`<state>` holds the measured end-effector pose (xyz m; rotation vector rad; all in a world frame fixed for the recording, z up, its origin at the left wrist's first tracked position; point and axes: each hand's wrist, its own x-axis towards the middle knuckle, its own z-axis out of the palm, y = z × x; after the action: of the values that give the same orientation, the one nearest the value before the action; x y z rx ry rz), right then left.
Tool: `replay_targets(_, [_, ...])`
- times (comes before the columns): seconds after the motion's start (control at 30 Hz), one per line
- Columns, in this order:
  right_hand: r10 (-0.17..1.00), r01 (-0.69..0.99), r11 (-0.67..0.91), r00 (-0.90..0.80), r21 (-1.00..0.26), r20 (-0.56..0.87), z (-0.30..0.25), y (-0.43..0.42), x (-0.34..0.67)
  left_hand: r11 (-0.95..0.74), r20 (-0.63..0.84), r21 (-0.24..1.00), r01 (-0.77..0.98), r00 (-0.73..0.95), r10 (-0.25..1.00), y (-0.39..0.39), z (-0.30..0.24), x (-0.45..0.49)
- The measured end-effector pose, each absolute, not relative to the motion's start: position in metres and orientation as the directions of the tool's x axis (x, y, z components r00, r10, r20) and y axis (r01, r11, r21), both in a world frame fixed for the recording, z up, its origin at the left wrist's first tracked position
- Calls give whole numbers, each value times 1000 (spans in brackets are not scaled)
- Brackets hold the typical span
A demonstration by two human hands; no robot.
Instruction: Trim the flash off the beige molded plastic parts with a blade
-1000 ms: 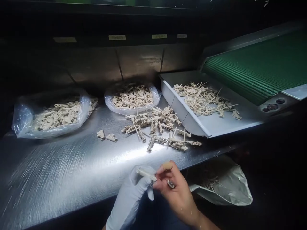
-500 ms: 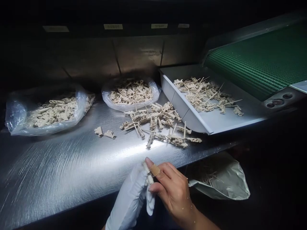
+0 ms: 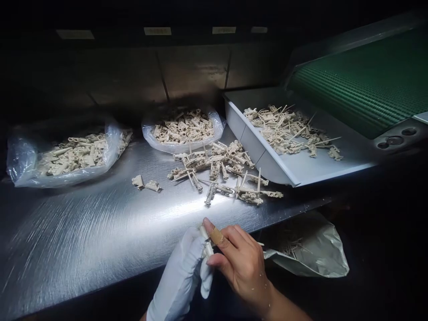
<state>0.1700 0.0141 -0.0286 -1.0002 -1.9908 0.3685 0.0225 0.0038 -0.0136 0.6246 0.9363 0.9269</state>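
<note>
My left hand (image 3: 182, 267), in a white glove, is closed around a cream moulded plastic part (image 3: 207, 248) just past the table's front edge. My bare right hand (image 3: 242, 258) has tan tape on the index finger. Its index finger and thumb press on the same part from the right, while the other fingers curl in. A thin pale stick end shows beyond the knuckles; whether this hand holds it I cannot tell. Small pale crumbs cling to the wrist. Ahead of both hands lies a pile of cream plastic parts (image 3: 217, 162), several with thin sprue sticks on them.
Two clear plastic bags (image 3: 23, 156) (image 3: 147, 136) of cream parts stand on the metal table (image 3: 100, 223). Two loose pieces (image 3: 145, 183) lie between. At right are a grey tray (image 3: 321, 171) of parts and a green conveyor belt (image 3: 374, 93). Below hangs a pale bag (image 3: 331, 254) with thin sticks.
The right index finger and thumb have shifted slightly on the plastic part. A thin pale stick end now shows beyond the right knuckles. The view has tilted a little.
</note>
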Motion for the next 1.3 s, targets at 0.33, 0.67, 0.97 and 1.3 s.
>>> replay_targets(0.33, [859, 322, 512, -172, -797, 482, -34, 14, 176, 458, -381, 674, -580, 258, 888, -1, -28, 19])
replay_targets(0.67, [863, 144, 498, -180, -855, 472, -28, 18, 174, 696, -318, 530, -485, 647, 693, -1, -38, 18])
replay_targets(0.97, [855, 209, 517, -179, -830, 487, -26, 17, 175, 768, -341, 480, -423, 717, 608, 2, -39, 18])
replay_targets(1.3, [873, 234, 482, -206, -845, 441, -24, 17, 178, 670, -444, 637, -381, 529, 723, 3, -26, 14])
